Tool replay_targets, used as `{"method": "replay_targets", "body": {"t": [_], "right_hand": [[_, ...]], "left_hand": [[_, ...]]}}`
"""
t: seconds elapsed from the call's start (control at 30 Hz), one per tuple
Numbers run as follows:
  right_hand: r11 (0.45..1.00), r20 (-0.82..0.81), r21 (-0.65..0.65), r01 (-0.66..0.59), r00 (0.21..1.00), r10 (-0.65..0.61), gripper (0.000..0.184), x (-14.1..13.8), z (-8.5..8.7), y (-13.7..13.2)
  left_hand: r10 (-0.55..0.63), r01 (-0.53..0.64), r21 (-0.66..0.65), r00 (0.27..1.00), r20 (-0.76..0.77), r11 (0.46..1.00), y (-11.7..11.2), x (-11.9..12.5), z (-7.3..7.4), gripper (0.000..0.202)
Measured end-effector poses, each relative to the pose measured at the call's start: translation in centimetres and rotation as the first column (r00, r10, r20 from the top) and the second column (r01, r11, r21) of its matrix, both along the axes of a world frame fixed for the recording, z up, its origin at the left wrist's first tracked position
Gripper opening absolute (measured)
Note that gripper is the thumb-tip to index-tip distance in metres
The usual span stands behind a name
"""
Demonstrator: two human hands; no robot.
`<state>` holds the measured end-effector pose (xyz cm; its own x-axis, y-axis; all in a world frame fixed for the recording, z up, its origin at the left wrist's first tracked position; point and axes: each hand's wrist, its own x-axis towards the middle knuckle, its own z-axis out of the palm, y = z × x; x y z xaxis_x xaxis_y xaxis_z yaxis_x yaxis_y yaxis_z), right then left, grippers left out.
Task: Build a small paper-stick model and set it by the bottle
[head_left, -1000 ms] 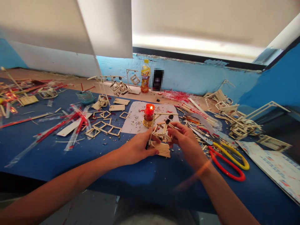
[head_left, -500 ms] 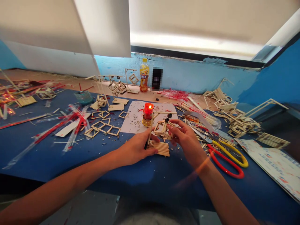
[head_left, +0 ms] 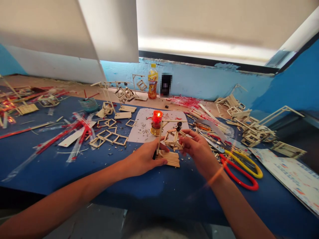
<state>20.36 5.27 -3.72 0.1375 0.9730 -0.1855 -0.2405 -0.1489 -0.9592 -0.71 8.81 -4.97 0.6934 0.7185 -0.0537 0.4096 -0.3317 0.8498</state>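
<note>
My left hand [head_left: 147, 157] is closed on the small wooden-stick stand, its thumb on the slatted stick base [head_left: 171, 158] and its fingers behind the upright post [head_left: 159, 137]. From that post a thin arm [head_left: 174, 121] reaches right, with a dark blob [head_left: 179, 124] near its end. Below the arm is a cube-shaped stick frame [head_left: 171, 138]. My right hand [head_left: 195, 147] pinches the right side of this frame with thumb and fingers. Just behind the stand, a lit red candle [head_left: 157, 117] sits in a gold-coloured holder.
White paper [head_left: 139, 127] strewn with bits lies under the candle. Scissors [head_left: 245, 166] with red and yellow handles lie right, beside loose sticks. Several stick frames [head_left: 109, 135] and red plastic wrappers [head_left: 82, 127] lie left. A drink bottle [head_left: 153, 83] stands at the back.
The cube frame and my right hand's fingers have shifted slightly; the dark blobs at the arm's end now look like one, close to the frame's top. My left hand stays in place.
</note>
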Motion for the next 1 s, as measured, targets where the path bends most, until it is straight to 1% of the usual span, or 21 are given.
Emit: {"method": "replay_targets", "body": {"t": [0.13,0.23,0.4,0.6,0.73,0.77,0.87,1.0], "right_hand": [[1.0,-0.037,-0.001,-0.013,0.999,0.013,0.033,0.1,-0.1,-0.1],[1.0,-0.048,0.003,0.003,0.999,-0.003,0.033,0.0,-0.2,-0.2],[1.0,-0.042,0.012,0.011,0.999,-0.01,0.035,-0.2,-0.2,-0.2],[1.0,-0.006,0.024,-0.013,1.0,0.014,0.033,0.4,-0.3,-0.2],[0.999,0.026,0.026,-0.025,0.999,0.025,0.032,1.3,-0.3,0.1],[0.999,0.03,0.026,-0.026,0.999,0.025,0.032,1.4,-0.3,0.2],[0.999,0.031,0.025,-0.033,0.999,0.032,0.032,1.5,-0.4,0.5],[0.999,0.019,0.022,-0.039,0.999,0.038,0.034,1.4,-0.7,0.8]], "left_hand": [[-0.008,0.008,-0.004,1.0,0.006,1.0,0.0,0.0,0.3,0.056],[0.0,0.0,-0.004,1.0,0.006,1.0,0.1,0.1,0.3,0.051],[0.008,-0.008,0.004,1.0,-0.001,1.0,0.0,0.0,0.3,0.038],[-0.033,0.033,0.027,0.999,0.017,0.999,0.3,0.0,0.4,0.056],[-0.039,0.038,0.04,0.999,0.034,0.998,1.2,0.4,-0.4,0.073],[-0.04,0.038,0.042,0.998,0.04,0.998,1.4,0.5,-0.6,0.075],[-0.049,0.047,0.042,0.997,0.057,0.998,2.0,0.8,-1.0,0.068],[-0.059,0.056,0.042,0.996,0.071,0.998,2.1,0.9,-1.1,0.052]]}}
